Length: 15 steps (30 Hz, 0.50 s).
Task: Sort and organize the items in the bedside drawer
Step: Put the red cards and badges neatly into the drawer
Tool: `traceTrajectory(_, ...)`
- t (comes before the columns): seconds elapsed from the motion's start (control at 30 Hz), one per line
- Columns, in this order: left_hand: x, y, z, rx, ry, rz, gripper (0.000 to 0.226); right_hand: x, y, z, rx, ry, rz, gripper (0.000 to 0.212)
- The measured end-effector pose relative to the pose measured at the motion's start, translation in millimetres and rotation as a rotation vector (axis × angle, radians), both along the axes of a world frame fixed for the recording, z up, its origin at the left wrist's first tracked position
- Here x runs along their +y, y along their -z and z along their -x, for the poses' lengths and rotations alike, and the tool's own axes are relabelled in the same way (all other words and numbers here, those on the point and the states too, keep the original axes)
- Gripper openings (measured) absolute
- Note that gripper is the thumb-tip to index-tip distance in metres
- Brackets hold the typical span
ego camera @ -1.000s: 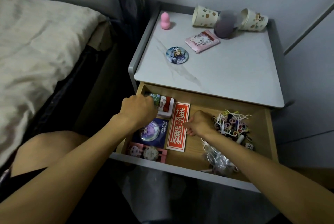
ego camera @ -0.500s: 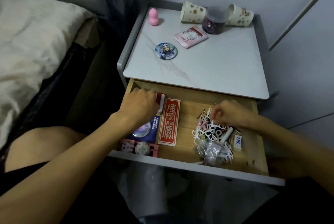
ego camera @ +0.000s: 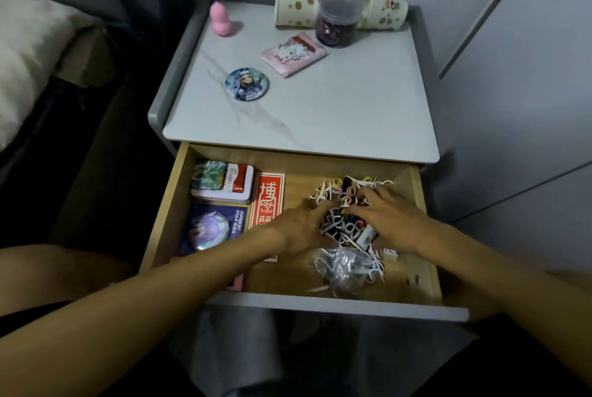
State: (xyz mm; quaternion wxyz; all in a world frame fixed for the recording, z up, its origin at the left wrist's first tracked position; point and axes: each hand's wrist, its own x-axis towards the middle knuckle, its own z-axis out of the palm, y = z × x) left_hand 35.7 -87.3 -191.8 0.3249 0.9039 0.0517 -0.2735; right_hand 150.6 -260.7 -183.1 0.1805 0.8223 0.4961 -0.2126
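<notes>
The wooden bedside drawer stands pulled open. At its right lies a tangled pile of small hair ties and white loops, with a clear plastic bag in front of it. My left hand and my right hand both rest on this pile from either side, fingers curled into it. At the drawer's left sit a white and red tin, a purple badge card and a red card with characters, partly under my left wrist.
On the nightstand top are a pink sponge, two tipped paper cups, a dark jar, a pink packet and a round badge. A bed lies left, a wardrobe right.
My left hand left the tin at the drawer's left and crossed to the hair-tie pile. My right hand stayed on the pile. The view shifted.
</notes>
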Motion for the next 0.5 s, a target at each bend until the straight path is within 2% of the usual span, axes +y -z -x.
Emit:
traceTrajectory(0.13,-7,20,-2,-0.089,0.003,-0.081,0.056,1,2,-2,-0.011,-0.063,-0.084,0.055)
traceTrajectory(0.27,-3,31,-3,-0.174,-0.041,-0.048,0.038,-2,-3,-13,0.033,-0.093,-0.102,0.033)
traceTrajectory(0.4,9,34,-5,-0.215,-0.097,0.002,0.030,-9,-3,-23,0.058,-0.118,-0.112,0.028)
traceTrajectory(0.5,15,35,-6,-0.199,-0.200,0.061,0.026,-12,-6,-22,0.166,-0.102,-0.008,0.027)
